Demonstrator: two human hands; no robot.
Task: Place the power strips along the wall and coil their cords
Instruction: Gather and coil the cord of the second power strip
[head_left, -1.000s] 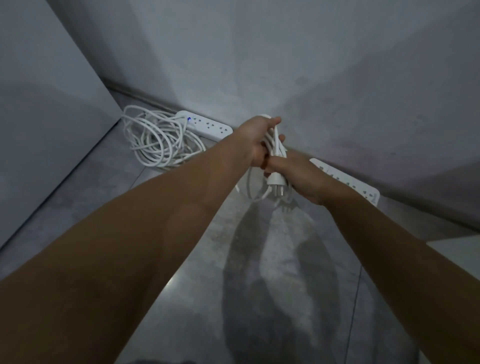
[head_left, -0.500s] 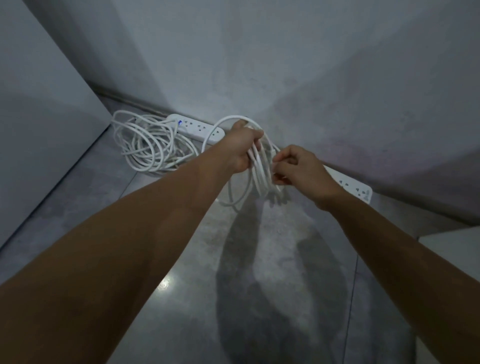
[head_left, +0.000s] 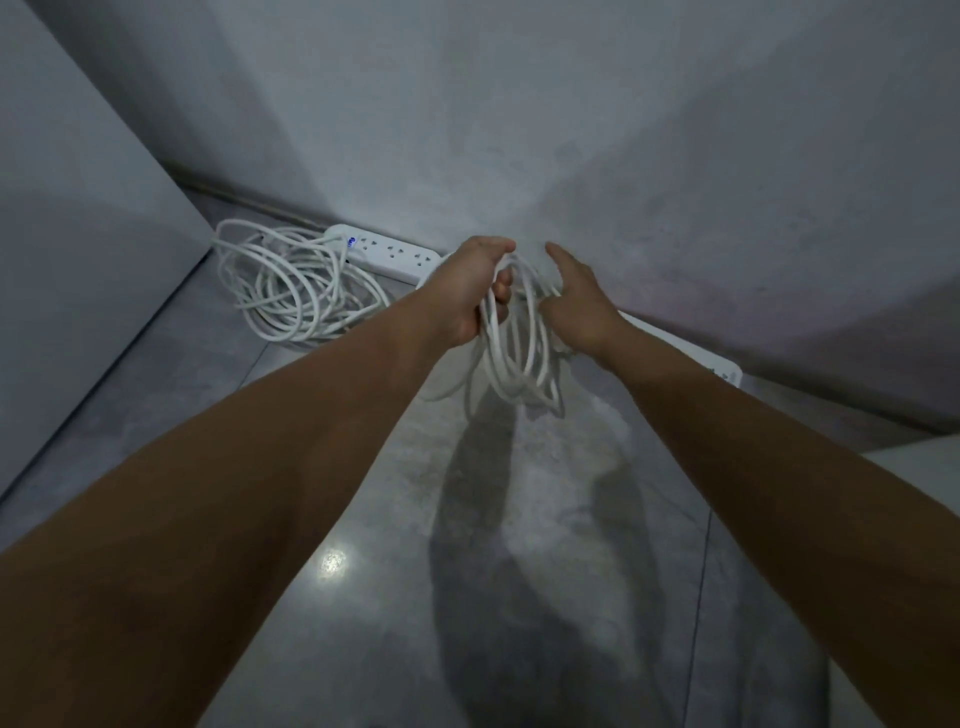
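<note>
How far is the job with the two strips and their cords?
Done: both strips lie along the wall, the left strip beside its cord pile, the right strip partly hidden. In hand: the left hand holds the second cord's loops; the right hand is at them. Left: setting this coil down.

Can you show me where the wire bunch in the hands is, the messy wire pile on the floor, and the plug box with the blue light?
held cord coil (head_left: 519, 358), head view, hanging loops.
floor cord pile (head_left: 291, 291), head view, middle loops.
left power strip (head_left: 389, 253), head view, socket face.
</note>
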